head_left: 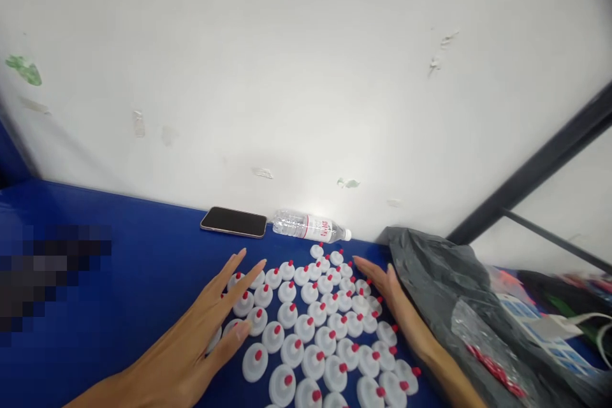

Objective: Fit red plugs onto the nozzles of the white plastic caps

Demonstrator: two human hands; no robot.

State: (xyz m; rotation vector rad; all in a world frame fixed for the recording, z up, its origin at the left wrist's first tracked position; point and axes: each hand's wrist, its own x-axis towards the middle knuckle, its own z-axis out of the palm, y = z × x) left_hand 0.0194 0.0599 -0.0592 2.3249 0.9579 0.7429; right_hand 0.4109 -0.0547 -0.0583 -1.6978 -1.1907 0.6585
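Note:
Many white round caps with red tips [304,327] stand close together on the blue table [157,255]. My left hand [196,331] lies along their left side, fingers stretched out and apart, its thumb beside the nearest caps. On the right side, my right hand [394,296] rests with extended fingers along the outer caps, seen edge-on. Neither hand grips a cap. Whether the fingers touch the caps I cannot tell exactly. The front rows run out of the picture at the bottom.
Against the white wall lie a phone [234,222] and a clear plastic bottle [306,227] on its side. At the right are a dark grey plastic bag [425,268] and a clear bag with red pieces [492,357]. A dark metal bar [535,166] slants up there.

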